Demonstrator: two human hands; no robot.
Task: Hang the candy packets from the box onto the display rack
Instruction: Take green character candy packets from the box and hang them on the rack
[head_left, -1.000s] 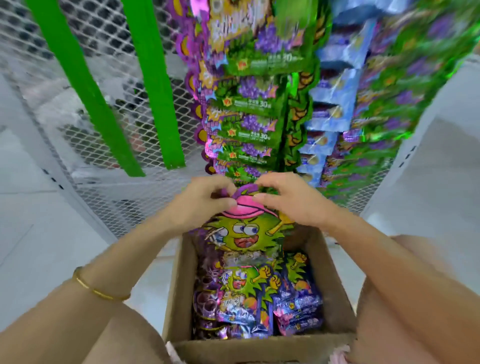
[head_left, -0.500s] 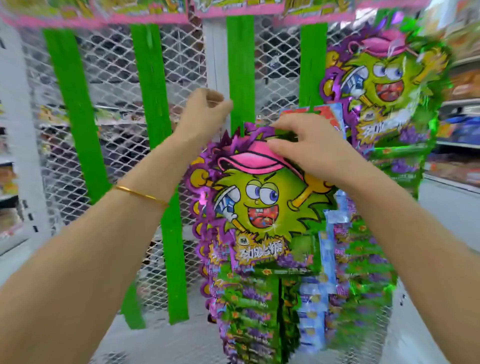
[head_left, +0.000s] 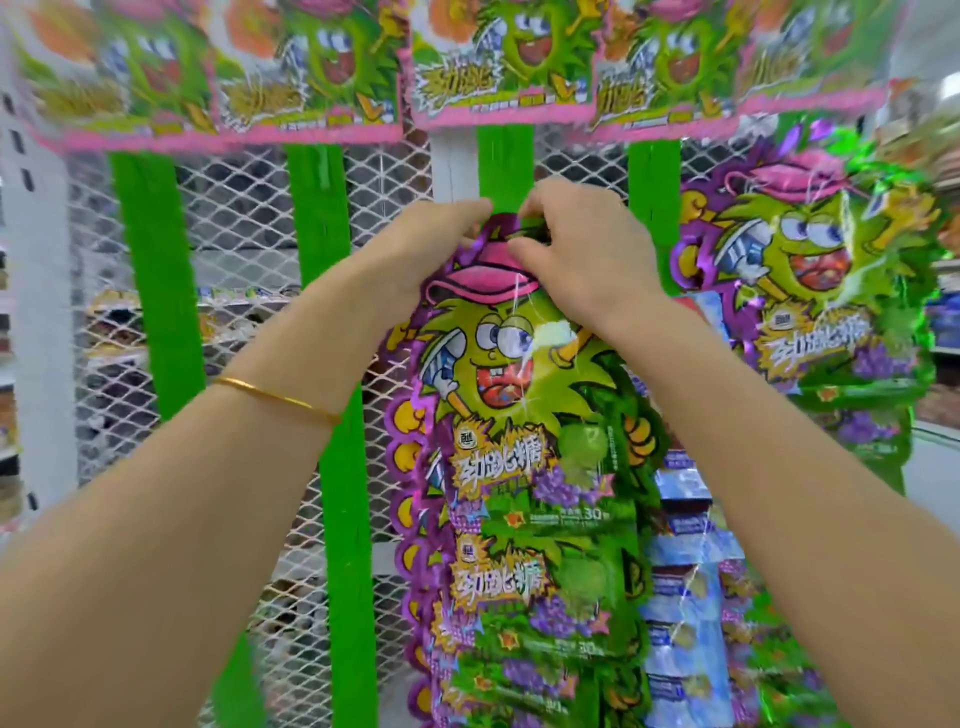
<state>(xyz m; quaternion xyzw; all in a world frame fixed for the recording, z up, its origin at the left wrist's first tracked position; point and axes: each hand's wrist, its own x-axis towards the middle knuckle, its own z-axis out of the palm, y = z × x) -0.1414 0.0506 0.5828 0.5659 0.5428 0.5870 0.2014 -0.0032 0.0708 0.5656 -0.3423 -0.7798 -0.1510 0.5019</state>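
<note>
A long strip of candy packets (head_left: 519, 395), green and purple with a cartoon face under a pink cap, hangs in front of the white mesh display rack (head_left: 234, 218). My left hand (head_left: 421, 244) pinches the strip's top left edge. My right hand (head_left: 576, 249) grips the top at the pink cap, against a green vertical hanging strip (head_left: 504, 166). The hook or clip under my fingers is hidden. The box is out of view.
Another candy strip (head_left: 810, 291) of the same kind hangs to the right. Blue packets (head_left: 680, 571) hang between the two strips. Green vertical strips (head_left: 161, 286) run down the mesh. A row of pink-edged header cards (head_left: 311, 73) spans the top. Store shelves show behind the mesh.
Both hands lifted the candy strip out of the box and up to the rack. My left hand moved from the mesh onto the strip's top edge, beside my right hand.
</note>
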